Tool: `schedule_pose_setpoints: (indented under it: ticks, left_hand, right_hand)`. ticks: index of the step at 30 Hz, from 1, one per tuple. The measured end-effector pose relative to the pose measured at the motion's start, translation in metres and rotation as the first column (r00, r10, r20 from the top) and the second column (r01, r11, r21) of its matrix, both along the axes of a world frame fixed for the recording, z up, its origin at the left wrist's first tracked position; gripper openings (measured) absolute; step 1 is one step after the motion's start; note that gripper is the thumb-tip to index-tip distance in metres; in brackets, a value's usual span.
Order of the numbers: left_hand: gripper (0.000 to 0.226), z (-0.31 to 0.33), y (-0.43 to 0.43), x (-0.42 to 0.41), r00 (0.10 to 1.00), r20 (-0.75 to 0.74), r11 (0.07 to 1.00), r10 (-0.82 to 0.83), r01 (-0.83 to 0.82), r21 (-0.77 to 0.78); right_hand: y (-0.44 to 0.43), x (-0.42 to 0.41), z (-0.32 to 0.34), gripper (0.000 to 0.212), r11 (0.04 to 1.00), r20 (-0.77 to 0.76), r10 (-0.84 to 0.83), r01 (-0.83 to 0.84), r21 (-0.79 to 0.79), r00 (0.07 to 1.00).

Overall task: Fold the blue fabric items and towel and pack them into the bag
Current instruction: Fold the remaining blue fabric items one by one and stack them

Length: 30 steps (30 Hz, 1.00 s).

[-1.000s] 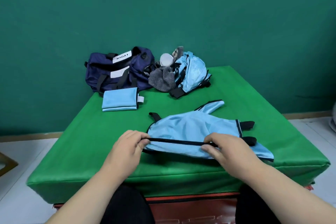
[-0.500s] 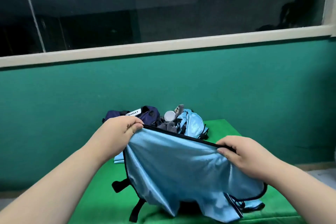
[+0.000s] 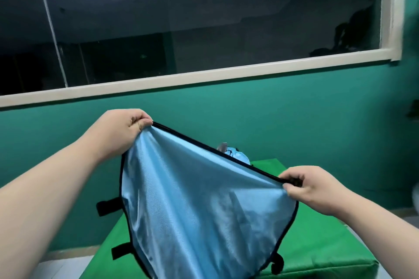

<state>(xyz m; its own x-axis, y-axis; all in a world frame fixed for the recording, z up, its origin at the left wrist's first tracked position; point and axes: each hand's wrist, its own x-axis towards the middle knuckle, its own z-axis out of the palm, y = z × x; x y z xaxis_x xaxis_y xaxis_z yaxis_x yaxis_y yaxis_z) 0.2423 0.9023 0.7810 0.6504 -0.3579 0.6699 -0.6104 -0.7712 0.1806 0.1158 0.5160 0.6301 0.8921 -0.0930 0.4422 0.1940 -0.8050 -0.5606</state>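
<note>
A light blue fabric item [image 3: 204, 210] is hanging spread in the air close to the camera. It is filling the lower middle of the view and covering most of the green padded counter [image 3: 317, 244] behind it. Its lower part is running off the bottom of the picture, so its full shape cannot be made out. Only the counter's far corner and its side towards 4 o'clock are showing.

Just past the fabric's black-trimmed top edge [image 3: 215, 150], towards 12 o'clock, a sliver of another light blue item [image 3: 238, 157] is peeking out. The rest of it is hidden. Black strap tabs [image 3: 108, 207] are sticking out of the fabric at 9, 8 and 5 o'clock.

The left grip [image 3: 123, 131], a bare hand, is raised high at 10 o'clock with its fingers curled, pinching one end of the trimmed edge. The right grip [image 3: 310, 188] is sitting lower, at 3 o'clock, knuckles up, pinching the other end. The edge is stretching taut between them, sloping down towards the right. Both bare forearms are reaching in from the lower corners, cut off by the frame.

Behind, a teal wall [image 3: 272, 108] is rising to a dark window [image 3: 204, 18]. What lies beyond the glass is too dim to tell.
</note>
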Motion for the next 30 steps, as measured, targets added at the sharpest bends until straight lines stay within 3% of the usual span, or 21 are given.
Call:
schedule_pose_setpoints:
  ticks: [6,10,18,24,27,30]
  left_hand:
    - [0.017,0.025,0.011,-0.001,0.999,0.018,0.999,0.037,-0.037,-0.012]
    - [0.02,0.033,0.013,-0.005,0.998,0.034,0.999,0.044,-0.043,-0.029]
    - [0.011,0.05,0.033,-0.021,0.995,-0.061,0.996,0.084,-0.082,0.024]
    - [0.017,0.056,0.04,-0.036,0.978,-0.206,0.997,-0.004,0.02,0.075]
    - [0.014,0.053,0.038,-0.036,0.987,-0.159,0.998,0.037,-0.027,0.065]
    - [0.012,0.049,0.032,-0.035,0.992,-0.115,0.998,0.047,-0.052,-0.042]
  right_hand:
    - [-0.003,0.008,0.005,0.028,0.995,0.107,-0.1,0.097,0.03,0.989]
    - [0.004,0.015,0.009,0.024,0.975,0.239,-0.183,0.207,-0.08,0.954]
    - [-0.019,-0.006,0.082,0.03,0.887,0.233,-0.193,0.271,-0.373,0.953]
    - [-0.032,-0.027,0.149,0.022,0.849,0.301,-0.209,0.325,-0.416,0.931]
    - [-0.034,-0.031,0.167,0.022,0.818,0.317,-0.217,0.35,-0.457,0.923]
    - [-0.033,-0.036,0.175,0.021,0.831,0.364,-0.237,0.382,-0.405,0.901]
